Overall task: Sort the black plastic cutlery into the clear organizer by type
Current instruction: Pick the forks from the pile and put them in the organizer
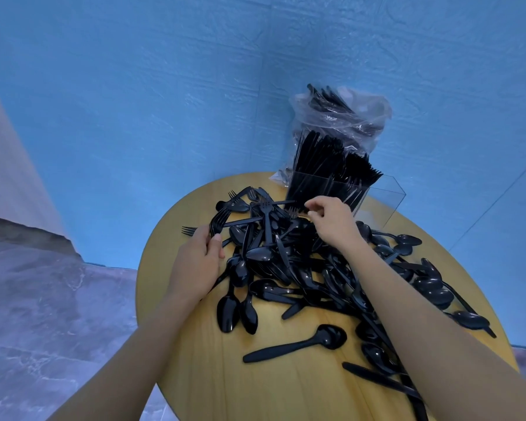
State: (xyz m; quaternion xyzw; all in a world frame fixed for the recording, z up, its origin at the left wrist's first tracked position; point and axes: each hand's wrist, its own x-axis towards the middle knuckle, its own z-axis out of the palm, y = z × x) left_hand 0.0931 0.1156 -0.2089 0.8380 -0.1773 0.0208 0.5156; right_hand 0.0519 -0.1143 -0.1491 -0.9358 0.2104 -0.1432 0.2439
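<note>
A single black plastic spoon (pixel 298 343) lay alone on the near part of the round yellow wooden table (pixel 225 378). Past it, a loose heap of black plastic spoons, forks and knives (pixel 286 268) covered the table's middle and right. The left hand (pixel 199 262) sat at the heap's left edge, fingers and thumb curled round a bunch of black forks (pixel 217 221), tines pointing far-left. The right hand (pixel 331 221) was over the far side of the heap, fingertips pinching one black fork (pixel 292 211). Just beyond it stood the clear plastic organizer (pixel 377 197), left compartments packed with upright black cutlery, rightmost section bare. Behind that, against the blue wall (pixel 134 101), a clear plastic bag (pixel 346 113) held more black cutlery.
</note>
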